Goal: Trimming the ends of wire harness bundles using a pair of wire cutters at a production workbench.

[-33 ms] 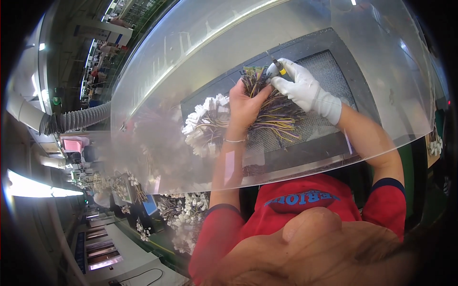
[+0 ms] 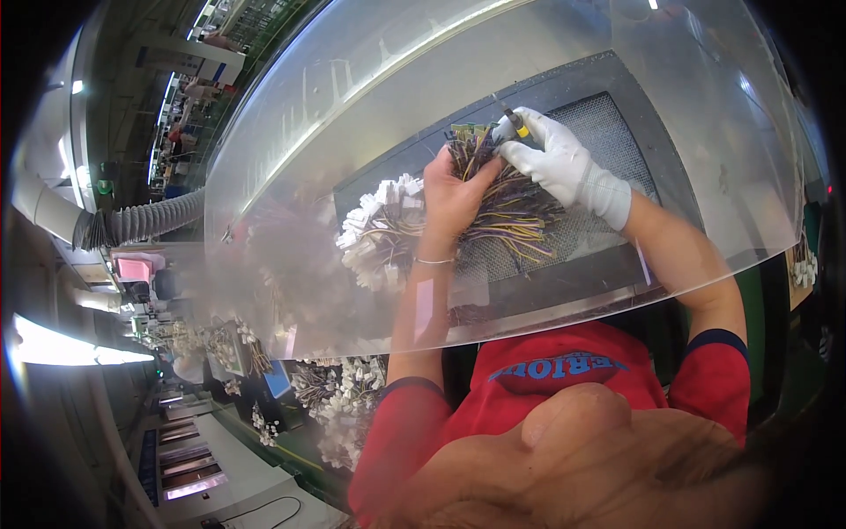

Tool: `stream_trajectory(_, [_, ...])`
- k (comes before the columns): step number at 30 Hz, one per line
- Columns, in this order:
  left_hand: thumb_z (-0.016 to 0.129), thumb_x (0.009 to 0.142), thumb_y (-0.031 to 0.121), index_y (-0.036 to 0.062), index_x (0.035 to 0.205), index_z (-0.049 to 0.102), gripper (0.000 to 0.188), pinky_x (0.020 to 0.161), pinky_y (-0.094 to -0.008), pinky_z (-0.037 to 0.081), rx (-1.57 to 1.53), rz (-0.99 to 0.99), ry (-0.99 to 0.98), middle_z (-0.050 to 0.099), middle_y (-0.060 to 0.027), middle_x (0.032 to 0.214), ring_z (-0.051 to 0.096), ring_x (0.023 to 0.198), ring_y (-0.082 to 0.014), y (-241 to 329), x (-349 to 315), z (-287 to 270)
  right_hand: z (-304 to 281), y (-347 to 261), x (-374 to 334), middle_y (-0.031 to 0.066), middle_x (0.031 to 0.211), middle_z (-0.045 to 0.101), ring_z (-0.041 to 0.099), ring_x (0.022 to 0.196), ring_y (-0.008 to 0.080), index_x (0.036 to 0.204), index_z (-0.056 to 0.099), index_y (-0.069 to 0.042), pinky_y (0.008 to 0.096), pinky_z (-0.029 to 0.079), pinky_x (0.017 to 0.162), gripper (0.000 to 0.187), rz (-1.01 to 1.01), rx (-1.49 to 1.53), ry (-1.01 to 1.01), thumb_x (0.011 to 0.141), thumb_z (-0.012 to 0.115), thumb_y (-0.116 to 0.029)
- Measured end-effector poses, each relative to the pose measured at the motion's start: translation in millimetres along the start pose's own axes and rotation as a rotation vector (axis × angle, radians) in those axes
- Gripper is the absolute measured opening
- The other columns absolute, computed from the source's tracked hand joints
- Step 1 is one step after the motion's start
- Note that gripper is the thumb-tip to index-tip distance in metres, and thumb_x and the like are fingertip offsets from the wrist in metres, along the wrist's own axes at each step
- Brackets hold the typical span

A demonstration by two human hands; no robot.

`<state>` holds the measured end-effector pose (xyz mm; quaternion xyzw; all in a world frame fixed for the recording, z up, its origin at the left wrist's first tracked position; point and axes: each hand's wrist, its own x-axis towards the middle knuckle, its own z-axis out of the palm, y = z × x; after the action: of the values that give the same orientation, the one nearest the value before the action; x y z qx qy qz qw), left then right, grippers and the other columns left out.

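My bare left hand (image 2: 454, 196) is closed around a thick bundle of wires (image 2: 520, 220), dark, yellow and purple. The cut-looking wire ends (image 2: 470, 139) stick up above my fingers. On the left of that hand, many white plastic connectors (image 2: 379, 216) lie in a heap. My right hand (image 2: 553, 159), in a white glove, grips a slim dark tool with a yellow band (image 2: 517, 124). Its thin tip points away to the upper left, and its exact kind cannot be made out. The gloved fingertips are right beside the wire ends; whether they touch them is unclear.
A curved clear plastic shield (image 2: 564, 324) spans above both forearms. Beneath the work is a dark-framed mesh panel (image 2: 608, 132). More white connectors on wires (image 2: 348, 410) pile up at the lower left. A ribbed grey hose (image 2: 159, 216) runs at the far left.
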<state>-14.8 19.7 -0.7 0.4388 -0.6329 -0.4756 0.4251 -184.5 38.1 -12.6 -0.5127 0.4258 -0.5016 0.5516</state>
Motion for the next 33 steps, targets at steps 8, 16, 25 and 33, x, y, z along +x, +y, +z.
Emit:
stream_trajectory(8, [0.075,0.076,0.001,-0.0007,0.095,0.064,0.022,0.068,-0.0231,0.049,-0.415,-0.144,0.103,0.067,-0.0047,0.086,0.062,0.073,-0.0116,-3.7,5.7,-12.9,-20.9,-9.5,1.8,0.0096,0.089,0.06,0.059,0.082,0.028,0.102,0.058,-0.008,0.038,0.048,0.074,0.025,-0.497,-1.048,0.184,0.082,0.065,-0.021])
stream_trajectory(16, [0.073,0.077,-0.001,-0.0004,0.097,0.063,0.022,0.069,-0.0233,0.05,-0.495,-0.19,0.05,0.066,-0.0047,0.087,0.062,0.075,-0.0116,-6.7,5.7,-16.4,-16.9,-10.7,3.6,0.0077,0.085,0.06,0.059,0.081,0.0295,0.097,0.057,-0.012,0.0411,0.049,0.07,0.023,-0.453,-1.217,0.051,0.077,0.066,-0.022])
stream_trajectory(25, [0.072,0.077,-0.001,0.0002,0.098,0.062,0.023,0.071,-0.0242,0.048,-0.431,-0.192,0.042,0.065,-0.0034,0.089,0.061,0.077,-0.0115,-3.5,4.2,-13.0,-16.6,-17.3,1.6,0.007,0.088,0.062,0.062,0.088,0.0268,0.096,0.057,-0.012,0.0398,0.051,0.074,0.02,-0.361,-1.256,0.011,0.081,0.063,-0.025])
stream_trajectory(33, [0.072,0.077,-0.002,0.0009,0.098,0.063,0.023,0.07,-0.0245,0.047,-0.387,-0.177,0.029,0.065,-0.0028,0.089,0.061,0.076,-0.0114,-5.3,4.6,-12.9,-17.6,-24.9,-0.2,0.0074,0.091,0.063,0.062,0.09,0.027,0.099,0.057,-0.012,0.0398,0.051,0.076,0.021,-0.314,-1.274,-0.041,0.082,0.063,-0.023])
